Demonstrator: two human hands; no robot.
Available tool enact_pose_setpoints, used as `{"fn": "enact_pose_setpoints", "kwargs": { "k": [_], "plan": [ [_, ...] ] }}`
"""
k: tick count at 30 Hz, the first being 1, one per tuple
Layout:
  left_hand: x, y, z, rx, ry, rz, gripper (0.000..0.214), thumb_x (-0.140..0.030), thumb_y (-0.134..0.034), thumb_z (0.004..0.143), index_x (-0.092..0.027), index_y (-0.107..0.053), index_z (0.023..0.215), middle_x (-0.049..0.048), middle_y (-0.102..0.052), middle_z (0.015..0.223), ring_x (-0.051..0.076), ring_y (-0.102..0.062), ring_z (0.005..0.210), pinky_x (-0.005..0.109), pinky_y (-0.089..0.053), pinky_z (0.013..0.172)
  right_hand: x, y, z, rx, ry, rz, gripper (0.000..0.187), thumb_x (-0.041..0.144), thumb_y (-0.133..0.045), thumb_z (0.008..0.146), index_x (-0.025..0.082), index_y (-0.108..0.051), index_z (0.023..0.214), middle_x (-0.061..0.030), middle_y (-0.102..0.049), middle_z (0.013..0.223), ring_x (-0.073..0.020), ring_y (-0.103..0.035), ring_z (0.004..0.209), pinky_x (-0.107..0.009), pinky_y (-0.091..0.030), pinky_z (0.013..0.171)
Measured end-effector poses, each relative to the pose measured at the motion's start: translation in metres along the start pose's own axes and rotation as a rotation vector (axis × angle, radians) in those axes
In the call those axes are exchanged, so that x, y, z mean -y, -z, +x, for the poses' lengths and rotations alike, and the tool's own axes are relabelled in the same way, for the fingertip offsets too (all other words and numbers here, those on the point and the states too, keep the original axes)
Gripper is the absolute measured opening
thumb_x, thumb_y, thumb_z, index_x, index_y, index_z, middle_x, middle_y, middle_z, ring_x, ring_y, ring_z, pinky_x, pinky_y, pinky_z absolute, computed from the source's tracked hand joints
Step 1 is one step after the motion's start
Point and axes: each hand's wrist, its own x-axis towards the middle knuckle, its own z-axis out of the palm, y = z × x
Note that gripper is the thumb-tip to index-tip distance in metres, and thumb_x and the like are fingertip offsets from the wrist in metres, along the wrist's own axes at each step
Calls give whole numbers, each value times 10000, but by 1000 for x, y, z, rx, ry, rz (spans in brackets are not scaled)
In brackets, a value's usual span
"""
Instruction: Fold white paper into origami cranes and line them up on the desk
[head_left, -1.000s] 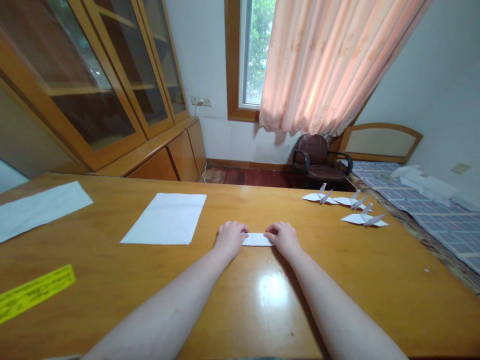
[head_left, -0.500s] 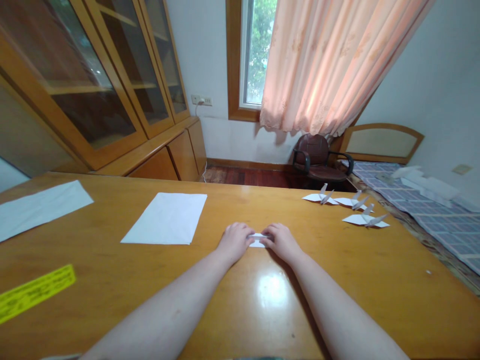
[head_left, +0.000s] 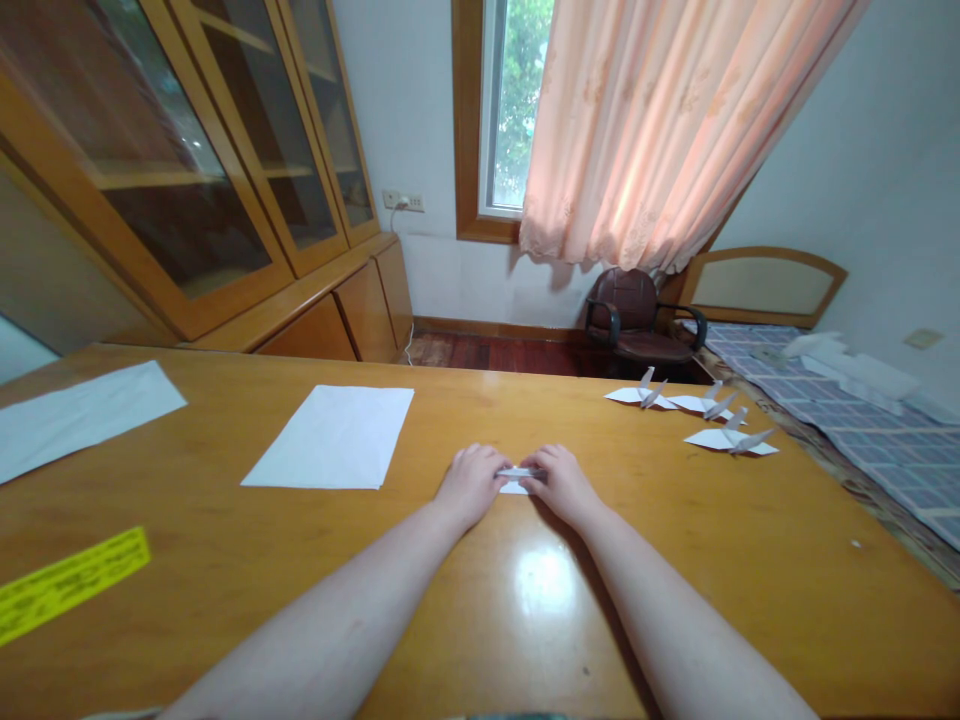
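Observation:
A small piece of folded white paper (head_left: pixel 516 488) lies on the wooden table (head_left: pixel 465 610) in front of me. My left hand (head_left: pixel 472 483) pinches its left end, and my right hand (head_left: pixel 559 480) pinches the right end. Between the hands the paper's far edge is raised in a narrow fold, while the near part rests on the tabletop. The fingertips hide both ends of the paper. At the far right of the table stand three folded paper cranes (head_left: pixel 731 440) with pointed wings.
A stack of white paper sheets (head_left: pixel 330 440) lies left of my hands. Farther left are another white sheet (head_left: pixel 90 415) and a yellow label (head_left: pixel 75 585) with writing. Beyond the table are a glass-door cabinet (head_left: pixel 262 120), an armchair (head_left: pixel 634 310) and a bed (head_left: pixel 847 400).
The raised fold of the paper between my fingers has shifted slightly, and less of the flat part shows. Both hands stay in nearly the same place.

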Motion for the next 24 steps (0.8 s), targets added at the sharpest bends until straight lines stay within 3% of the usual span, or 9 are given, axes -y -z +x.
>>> {"fn": "enact_pose_setpoints", "kwargs": {
  "k": [9,12,18,24],
  "plan": [
    [0,-2,0,58,-61,-38,127,-270,-572,823,-224,-682,867,36,-670,857,193,-564,829,304,-397,751,4,-2,-1,8,-25,104,40,160,-661,745,193,-671,724,-14,-585,734,-135,-539,707,-239,-406,649],
    [1,-3,0,76,-84,-1,149,-299,-564,833,-225,-693,836,41,-672,820,193,-564,805,300,-391,734,4,-3,-2,12,11,101,46,199,-660,761,194,-683,721,-26,-607,752,-143,-554,732,-251,-425,679],
    [1,-3,1,87,-95,39,218,-350,-527,859,-224,-700,820,40,-673,781,184,-569,760,284,-382,682,1,-6,-2,47,142,62,139,281,-641,797,258,-719,910,-43,-688,935,-176,-586,869,-310,-432,811],
    [2,0,2,84,-69,-9,247,-383,-515,863,-227,-704,836,36,-683,809,168,-575,756,270,-385,681,2,-5,-2,51,142,56,192,354,-574,852,244,-729,872,-45,-718,915,-169,-607,834,-300,-436,802]
  ]
}}
